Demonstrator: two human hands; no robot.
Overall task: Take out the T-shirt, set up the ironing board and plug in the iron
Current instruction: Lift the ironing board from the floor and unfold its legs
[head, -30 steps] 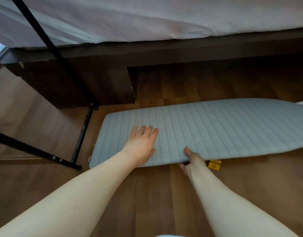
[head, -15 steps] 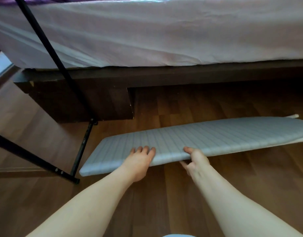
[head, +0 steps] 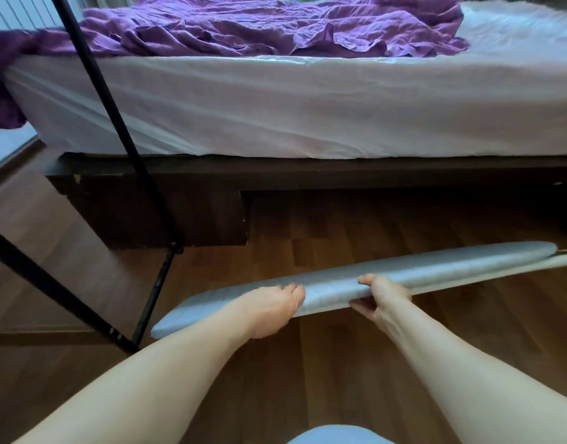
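Note:
A long ironing board (head: pixel 436 267) with a pale blue-grey padded cover is held low over the wooden floor, nearly edge-on to me, its rounded end to the right. My left hand (head: pixel 269 307) grips its near edge left of the middle, fingers curled over the top. Thumb on top and fingers underneath, my right hand (head: pixel 380 298) holds the same edge a little further right. No T-shirt or iron is in view.
A bed with a white sheet (head: pixel 307 107) and a crumpled purple cover (head: pixel 259 27) stands just behind, on a dark wooden frame (head: pixel 179 213). A black metal rack (head: pixel 115 123) rises at the left, its foot by the board's left end. Wooden floor (head: pixel 340 363) lies below.
The board has been lifted off the floor and tipped toward edge-on. My left hand went from lying flat on top to gripping the near edge. My view has risen to take in the bed.

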